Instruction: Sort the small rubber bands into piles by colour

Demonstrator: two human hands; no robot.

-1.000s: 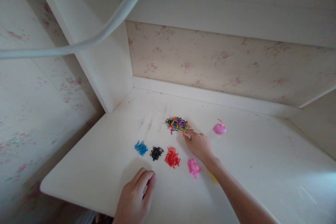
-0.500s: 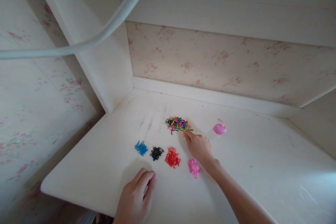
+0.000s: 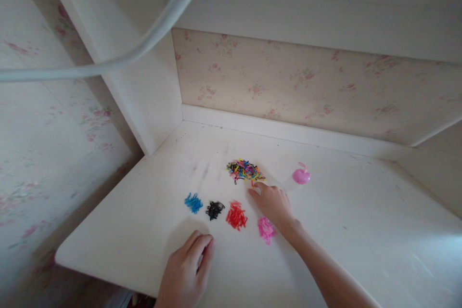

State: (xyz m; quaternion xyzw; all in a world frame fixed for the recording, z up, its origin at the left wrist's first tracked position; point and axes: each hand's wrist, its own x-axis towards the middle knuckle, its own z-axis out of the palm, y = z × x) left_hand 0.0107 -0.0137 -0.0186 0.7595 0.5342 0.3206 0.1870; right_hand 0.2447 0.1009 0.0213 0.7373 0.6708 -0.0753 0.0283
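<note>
My right hand [image 3: 271, 202] is at the near edge of a mixed pile of small coloured rubber bands [image 3: 245, 169], thumb and forefinger slightly apart. A small reddish-orange rubber band [image 3: 252, 184] lies at the forefinger's tip. My left hand [image 3: 189, 264] rests curled and closed on the table near the front edge, with nothing visible in it. Between the hands and the mixed pile lie sorted heaps: blue rubber bands [image 3: 194, 203], black rubber bands [image 3: 215, 210], red rubber bands [image 3: 237, 215] and pink rubber bands [image 3: 266, 230], partly beside my right wrist.
A shiny pink rounded container [image 3: 301, 176] with a loop on top stands right of the mixed pile on the white table [image 3: 144, 221]. White panels and flowered wallpaper [image 3: 274, 82] close off the back. A pale curved tube [image 3: 144, 48] crosses the upper left.
My right thumb has drawn away from the forefinger, toward the left, and the fingertips are now parted. The left hand and the heaps stay as they were.
</note>
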